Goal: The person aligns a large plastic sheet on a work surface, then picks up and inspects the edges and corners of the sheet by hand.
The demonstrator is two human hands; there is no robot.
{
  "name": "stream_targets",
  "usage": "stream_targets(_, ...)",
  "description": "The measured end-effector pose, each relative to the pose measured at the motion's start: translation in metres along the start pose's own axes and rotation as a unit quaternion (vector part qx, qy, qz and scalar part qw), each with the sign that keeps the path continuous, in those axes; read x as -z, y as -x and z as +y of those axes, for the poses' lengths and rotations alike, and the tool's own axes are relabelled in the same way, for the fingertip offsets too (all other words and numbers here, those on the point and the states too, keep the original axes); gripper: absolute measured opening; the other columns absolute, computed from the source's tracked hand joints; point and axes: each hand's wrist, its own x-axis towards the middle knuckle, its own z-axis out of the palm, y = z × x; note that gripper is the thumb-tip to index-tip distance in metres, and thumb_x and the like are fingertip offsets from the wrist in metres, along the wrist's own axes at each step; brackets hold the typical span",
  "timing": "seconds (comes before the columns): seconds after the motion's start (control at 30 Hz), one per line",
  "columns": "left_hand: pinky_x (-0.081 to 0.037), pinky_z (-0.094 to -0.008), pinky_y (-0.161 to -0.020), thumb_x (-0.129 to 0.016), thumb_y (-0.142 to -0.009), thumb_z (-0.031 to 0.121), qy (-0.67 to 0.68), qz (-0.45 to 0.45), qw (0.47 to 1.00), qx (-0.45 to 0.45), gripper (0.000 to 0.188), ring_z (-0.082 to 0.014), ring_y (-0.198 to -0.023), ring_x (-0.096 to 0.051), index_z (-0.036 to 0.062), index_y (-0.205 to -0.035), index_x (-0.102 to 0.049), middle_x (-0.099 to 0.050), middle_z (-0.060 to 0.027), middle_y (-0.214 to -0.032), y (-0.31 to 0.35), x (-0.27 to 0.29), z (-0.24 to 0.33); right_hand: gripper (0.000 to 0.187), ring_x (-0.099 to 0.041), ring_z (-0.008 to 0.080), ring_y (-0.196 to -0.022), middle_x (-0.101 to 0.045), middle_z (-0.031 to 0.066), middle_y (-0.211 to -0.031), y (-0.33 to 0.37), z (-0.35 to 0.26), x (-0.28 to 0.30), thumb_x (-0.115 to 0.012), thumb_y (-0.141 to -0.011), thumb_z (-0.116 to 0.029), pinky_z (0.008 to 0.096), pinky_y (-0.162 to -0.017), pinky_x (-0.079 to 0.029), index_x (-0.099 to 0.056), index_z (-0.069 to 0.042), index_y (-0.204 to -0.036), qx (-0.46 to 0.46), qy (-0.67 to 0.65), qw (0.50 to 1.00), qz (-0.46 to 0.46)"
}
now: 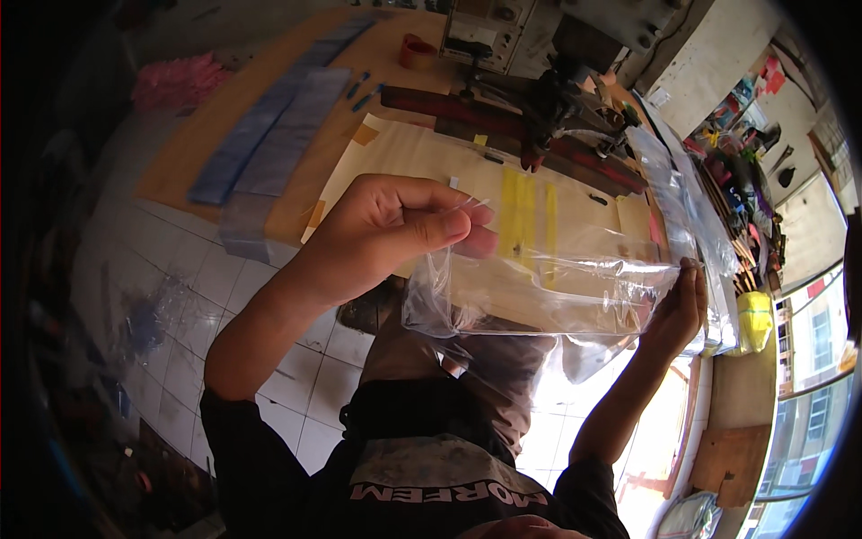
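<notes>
A sheet of transparent plastic film (548,301), perhaps a bag, is stretched between my hands above the table's near edge. My left hand (395,220) pinches its left corner between thumb and fingers, with a small bit of film sticking up past the fingertips. At the other end, my right hand (680,310) is closed on the film's right edge. The film hangs in wrinkles and shines with glare, and its lower part droops in front of my legs. Beyond it, a pale board (377,180) with yellow strips (516,220) shows through.
A dark machine (548,117) with a long red bar (431,103) stands across the table's far side. Stacked bluish plastic sheets (292,135) and a roll of tape (416,52) lie on the wooden table (180,166). More film (673,198) covers the right edge; a yellow bundle (754,322) is beside it.
</notes>
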Motion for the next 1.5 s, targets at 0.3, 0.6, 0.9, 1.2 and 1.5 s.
stream_targets(0.3, -0.049, -0.0357, -0.085, -0.054, -0.091, 0.024, 0.061, -0.032, 0.998, -0.007, 0.041, -0.0269, -0.093, -0.064, -0.0062, -0.118, -0.051, -0.065, -0.0210, -0.093, 0.001, 0.003, -0.005, 0.019, -0.058, 0.0133, -0.094, -0.062, 0.0117, -0.099, -0.010, 0.003, 0.007, -0.050, -0.091, -0.006, 0.0234, -0.086, -0.044, -0.057, 0.007, -0.103, 0.004, -0.037, 0.999, -0.038)
stream_targets(0.6, -0.051, -0.0387, -0.075, -0.054, -0.091, 0.025, 0.061, -0.239, 0.961, -0.122, 0.038, -0.0299, -0.083, -0.065, -0.0057, -0.114, -0.053, -0.064, -0.0221, -0.091, -0.013, 0.002, -0.016, 0.019, -0.057, 0.0118, -0.092, -0.061, 0.0100, -0.099, -0.039, 0.001, 0.010, -0.049, -0.090, -0.006, 0.0222, -0.086, -0.041, -0.059, 0.006, -0.100, -0.012, -0.058, 0.992, -0.114)
stream_targets(0.9, -0.047, -0.0400, -0.084, -0.071, -0.074, 0.005, -0.128, -0.228, 0.858, -0.442, 0.019, -0.0289, -0.079, -0.064, 0.0086, -0.092, -0.069, -0.061, -0.0183, -0.099, -0.041, -0.050, 0.008, 0.015, -0.055, 0.0082, -0.074, -0.060, 0.0031, -0.082, -0.048, 0.003, -0.002, -0.049, -0.090, -0.012, 0.0200, -0.070, -0.042, -0.058, -0.001, -0.093, -0.162, -0.126, 0.930, -0.306)
stream_targets(1.2, -0.046, -0.0408, -0.090, -0.072, -0.072, 0.009, -0.179, -0.281, 0.779, -0.531, 0.007, -0.0218, -0.079, -0.068, 0.0068, -0.078, -0.069, -0.068, -0.0066, -0.078, -0.045, -0.077, 0.030, 0.017, -0.055, 0.0117, -0.063, -0.059, 0.0036, -0.078, -0.054, 0.026, 0.000, -0.050, -0.088, -0.015, 0.0227, -0.061, -0.043, -0.057, -0.001, -0.094, -0.217, -0.122, 0.893, -0.374)
stream_targets(1.5, -0.055, -0.0279, -0.056, -0.072, -0.067, 0.005, -0.279, -0.220, 0.790, -0.499, 0.008, -0.0187, -0.060, -0.066, 0.0022, -0.069, -0.066, -0.065, -0.0082, -0.067, -0.015, -0.098, 0.065, 0.034, -0.056, 0.0175, -0.102, -0.061, 0.0115, -0.107, -0.006, -0.037, -0.028, -0.049, -0.090, -0.013, 0.0301, -0.089, -0.043, -0.051, 0.002, -0.121, -0.049, 0.210, 0.909, -0.357)
